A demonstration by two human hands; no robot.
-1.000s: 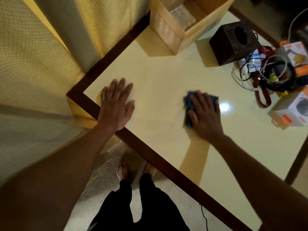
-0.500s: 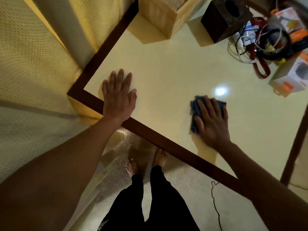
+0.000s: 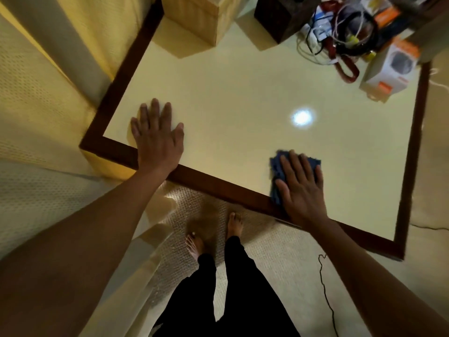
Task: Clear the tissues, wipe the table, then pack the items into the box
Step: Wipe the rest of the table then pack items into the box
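While the left hand [image 3: 158, 139] lies flat with straight fingers on the table [image 3: 230, 105] near its corner, the right hand [image 3: 301, 188] presses a blue cloth [image 3: 277, 171] with flat fingers at the near dark edge. Both hands are well apart. At the far side stand a wooden box [image 3: 199, 18], a dark cube [image 3: 279, 15], tangled cables [image 3: 340, 32] and a white carton [image 3: 391, 66].

Long black trousers [image 3: 233, 288] with narrow cuffs end at the ankles above two bare feet [image 3: 235, 224], and the left arm [image 3: 85, 239] and right arm [image 3: 364, 271] are bare along their whole visible length.
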